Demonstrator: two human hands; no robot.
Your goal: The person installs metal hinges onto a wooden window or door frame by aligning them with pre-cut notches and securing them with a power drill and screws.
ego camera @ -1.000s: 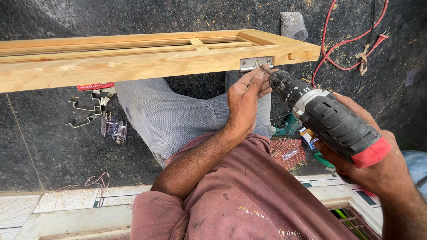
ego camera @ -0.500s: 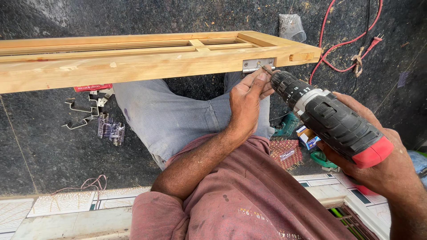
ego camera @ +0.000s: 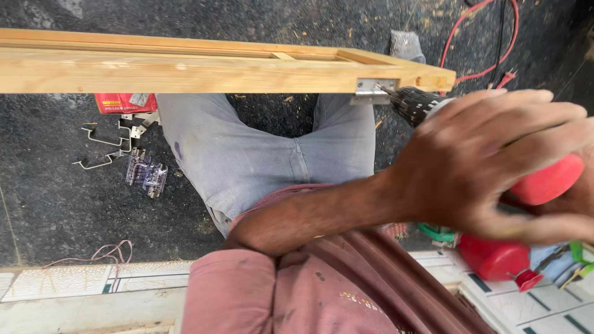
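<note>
Wooden frame point(ego camera: 185, 68) runs across the top of view, from the left edge to its corner at upper right, w/ its long front edge facing the person. Under that edge, near the right corner, sits 1 small metal bracket point(ego camera: 371, 91). Open floor point(ego camera: 49, 204), dark and speckled w/ sawdust, lies below the frame on the left; the person's grey-trousered legs point(ego camera: 247, 148) fill the middle below the frame, so little free room there.

Cordless drill point(ego camera: 421, 104): black chuck w/ its bit tip right at the bracket, body running down-right from the frame's corner, red rear end point(ego camera: 547, 179) showing. Left hand point(ego camera: 495, 167) is spread flat, fingers apart and extended, laid over the drill body; blurred, so cannot tell if it actually presses on it or hovers just above. Right hand point(ego camera: 578, 198) is mostly hidden behind the left hand at the drill's back end; grip cannot be made out.

Counts, left of the legs below the frame: 1 red box point(ego camera: 114, 102) just under the frame edge, approx. 3 loose metal clips point(ego camera: 102, 148) beneath it, 1 clear plastic pack point(ego camera: 146, 174) beside them. Red cable point(ego camera: 476, 43) loops on the floor beyond the frame's right corner. 1 red plastic piece point(ego camera: 495, 256) lies low right, well below the frame.
</note>
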